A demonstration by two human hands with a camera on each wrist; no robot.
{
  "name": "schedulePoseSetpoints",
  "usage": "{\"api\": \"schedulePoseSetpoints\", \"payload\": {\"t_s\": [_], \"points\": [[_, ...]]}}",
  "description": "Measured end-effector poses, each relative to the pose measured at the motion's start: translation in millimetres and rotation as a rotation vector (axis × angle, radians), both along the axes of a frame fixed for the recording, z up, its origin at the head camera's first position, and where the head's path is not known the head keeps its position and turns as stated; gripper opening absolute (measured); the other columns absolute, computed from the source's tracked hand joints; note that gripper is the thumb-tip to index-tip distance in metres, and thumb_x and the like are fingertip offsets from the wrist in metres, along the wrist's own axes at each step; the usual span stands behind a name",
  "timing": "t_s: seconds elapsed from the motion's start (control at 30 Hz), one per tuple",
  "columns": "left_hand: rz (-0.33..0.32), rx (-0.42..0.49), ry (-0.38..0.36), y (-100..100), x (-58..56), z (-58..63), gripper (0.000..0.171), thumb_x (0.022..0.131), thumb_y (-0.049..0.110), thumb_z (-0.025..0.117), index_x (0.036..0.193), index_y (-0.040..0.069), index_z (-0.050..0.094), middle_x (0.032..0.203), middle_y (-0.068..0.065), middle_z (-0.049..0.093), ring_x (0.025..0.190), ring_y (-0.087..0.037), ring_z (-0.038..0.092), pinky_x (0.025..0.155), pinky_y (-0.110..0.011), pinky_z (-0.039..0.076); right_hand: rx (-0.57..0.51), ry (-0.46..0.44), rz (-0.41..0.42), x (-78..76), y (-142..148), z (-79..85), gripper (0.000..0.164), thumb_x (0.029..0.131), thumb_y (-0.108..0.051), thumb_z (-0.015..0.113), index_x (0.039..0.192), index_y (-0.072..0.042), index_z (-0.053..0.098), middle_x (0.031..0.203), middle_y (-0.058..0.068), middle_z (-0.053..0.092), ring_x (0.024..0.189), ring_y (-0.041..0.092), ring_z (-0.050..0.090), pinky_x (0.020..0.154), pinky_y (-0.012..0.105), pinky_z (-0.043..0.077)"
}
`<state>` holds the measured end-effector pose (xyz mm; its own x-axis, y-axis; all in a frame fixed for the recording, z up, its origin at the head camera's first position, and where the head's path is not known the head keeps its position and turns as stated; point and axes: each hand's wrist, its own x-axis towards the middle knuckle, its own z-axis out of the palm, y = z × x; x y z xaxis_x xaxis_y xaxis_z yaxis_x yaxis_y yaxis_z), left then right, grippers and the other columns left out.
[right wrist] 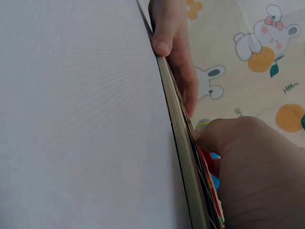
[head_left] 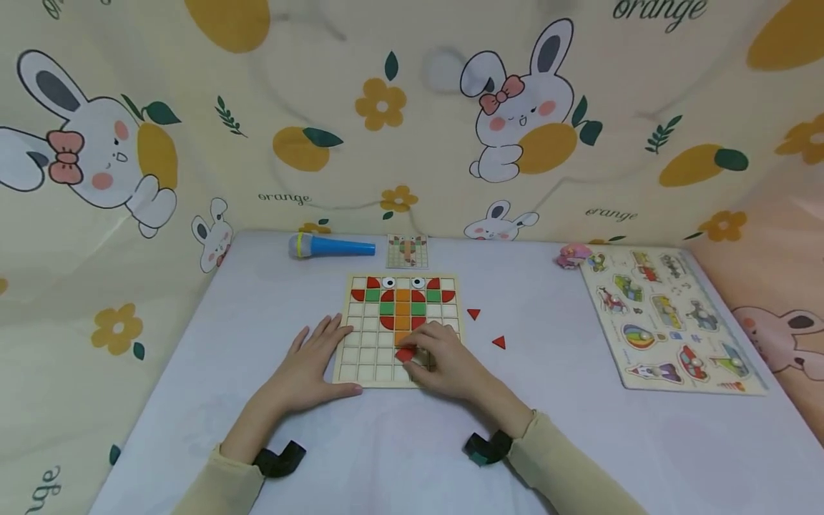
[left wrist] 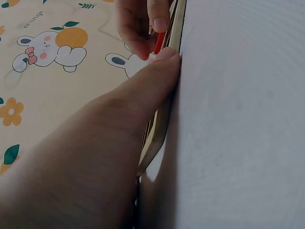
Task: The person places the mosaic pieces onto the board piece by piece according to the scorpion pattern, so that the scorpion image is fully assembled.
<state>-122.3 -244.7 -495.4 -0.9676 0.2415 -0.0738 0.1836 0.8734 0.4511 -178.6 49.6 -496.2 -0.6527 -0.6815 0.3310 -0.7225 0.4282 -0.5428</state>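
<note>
A square wooden grid board (head_left: 367, 357) lies on the table, with red, green and orange pieces and two round eye pieces set in its upper cells. My left hand (head_left: 309, 373) rests at the board's left side, fingers spread and thumb along its near edge. Over the lower middle of the grid, my right hand (head_left: 447, 363) pinches a red piece (head_left: 404, 354) with a rounded edge. In the left wrist view that red piece (left wrist: 160, 42) shows between the fingertips, close to the board. Part of the board's right side is hidden under the right hand.
Two red triangles (head_left: 473, 314) lie right of the board. Behind it are a small pattern card (head_left: 407, 252) and a blue toy microphone (head_left: 337, 247). At the right, a picture puzzle board (head_left: 676, 386) lies with a small pink toy (head_left: 572, 255) at its corner.
</note>
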Motion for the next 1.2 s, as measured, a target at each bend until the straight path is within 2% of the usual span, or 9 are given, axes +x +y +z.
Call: {"api": "schedulePoseSetpoints", "payload": {"t_s": [0.17, 0.37, 0.53, 0.77, 0.93, 1.07, 1.2], "points": [[0.0, -0.003, -0.006, 0.1, -0.5, -4.3, 0.117, 0.076, 0.08, 0.076, 0.166, 0.016, 0.037, 0.177, -0.013, 0.021, 0.165, -0.036, 0.012, 0.129, -0.066, 0.006, -0.018, -0.009, 0.016, 0.3, 0.9, -0.7, 0.032, 0.092, -0.018, 0.079, 0.124, -0.016, 0.075, 0.118, -0.005, 0.07, 0.11, 0.013, 0.057, 0.091, 0.035, 0.049], [-0.003, -0.009, -0.01, 1.8, -2.4, -1.0, 0.116, 0.077, 0.079, 0.075, 0.166, 0.015, 0.036, 0.177, -0.014, 0.02, 0.165, -0.037, 0.012, 0.129, -0.066, 0.005, -0.013, 0.0, 0.043, -2.0, 2.1, 0.0, 0.032, 0.092, -0.011, 0.075, 0.123, -0.017, 0.076, 0.121, -0.008, 0.074, 0.108, 0.012, 0.057, 0.088, 0.035, 0.047], [-0.004, -0.016, -0.003, 2.1, -3.2, 0.1, 0.116, 0.078, 0.079, 0.075, 0.166, 0.014, 0.036, 0.176, -0.015, 0.021, 0.164, -0.037, 0.012, 0.13, -0.065, 0.005, -0.02, 0.001, 0.036, -2.9, 2.1, -0.4, 0.03, 0.092, -0.015, 0.079, 0.121, -0.018, 0.076, 0.118, -0.008, 0.074, 0.107, 0.013, 0.056, 0.088, 0.036, 0.047], [0.0, -0.013, -0.006, 0.3, -0.2, 0.0, 0.115, 0.078, 0.078, 0.075, 0.165, 0.014, 0.038, 0.176, -0.015, 0.022, 0.164, -0.038, 0.012, 0.129, -0.066, 0.005, 0.018, -0.029, -0.038, 0.7, -2.8, -0.8, 0.03, 0.091, -0.024, 0.085, 0.12, -0.018, 0.077, 0.111, -0.008, 0.073, 0.1, 0.01, 0.057, 0.087, 0.035, 0.05], [-0.001, -0.011, -0.01, -0.2, 0.1, -0.8, 0.115, 0.078, 0.079, 0.075, 0.165, 0.013, 0.038, 0.176, -0.015, 0.022, 0.164, -0.038, 0.012, 0.129, -0.066, 0.006, 0.04, -0.057, -0.095, 3.0, -5.7, -0.3, 0.027, 0.091, -0.029, 0.086, 0.114, -0.019, 0.079, 0.096, -0.011, 0.068, 0.09, 0.009, 0.053, 0.079, 0.031, 0.046], [0.001, -0.014, -0.009, 0.2, 0.7, -0.3, 0.114, 0.078, 0.079, 0.075, 0.165, 0.014, 0.039, 0.176, -0.015, 0.022, 0.164, -0.038, 0.013, 0.129, -0.067, 0.006, 0.041, -0.049, -0.096, 3.5, -5.7, 0.2, 0.025, 0.095, -0.02, 0.077, 0.12, -0.019, 0.077, 0.093, -0.011, 0.065, 0.088, 0.01, 0.051, 0.077, 0.03, 0.044], [0.0, -0.015, -0.004, 0.6, 0.3, -0.4, 0.115, 0.078, 0.079, 0.075, 0.165, 0.013, 0.039, 0.176, -0.015, 0.022, 0.164, -0.038, 0.013, 0.129, -0.067, 0.007, 0.062, -0.023, -0.045, 2.8, -4.2, 0.1, 0.04, 0.092, -0.007, 0.064, 0.125, -0.023, 0.079, 0.101, -0.009, 0.065, 0.094, 0.012, 0.052, 0.08, 0.033, 0.045]]}}
